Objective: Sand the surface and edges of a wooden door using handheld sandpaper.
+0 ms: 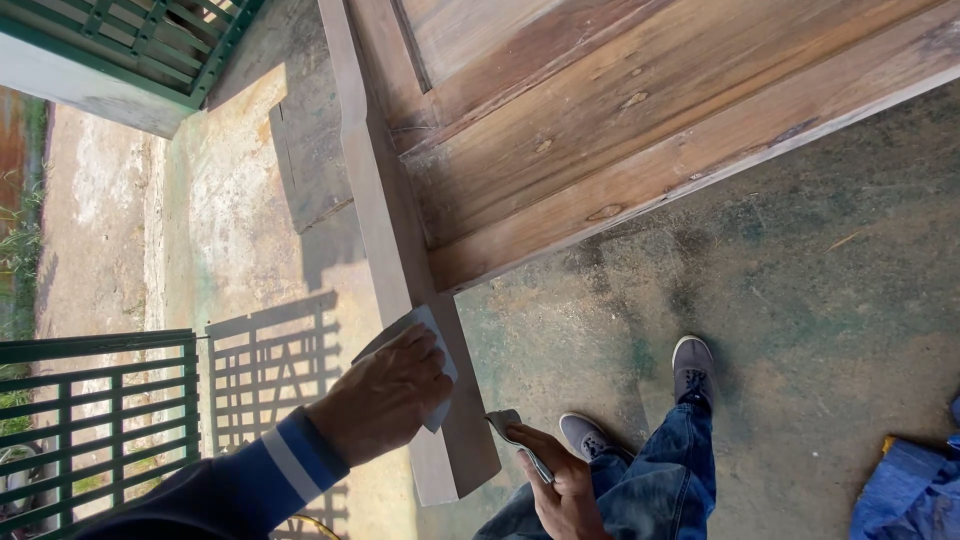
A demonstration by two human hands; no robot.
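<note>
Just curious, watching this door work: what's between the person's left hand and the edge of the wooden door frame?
In the head view, a folded grey sheet, apparently sandpaper, lies pressed under the left hand against the door frame edge.

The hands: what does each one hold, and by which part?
The left hand presses a grey sanding sheet flat against the door's wooden edge, palm over its middle. The right hand pinches a small folded grey piece by its lower end.

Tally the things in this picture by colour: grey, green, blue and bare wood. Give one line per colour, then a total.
Grey: 4, the sheet of sandpaper under the left hand, the scraper in the right hand, and two shoes
Green: 2, metal grilles
Blue: 1, tarp
Bare wood: 1, door
Total: 8
</note>
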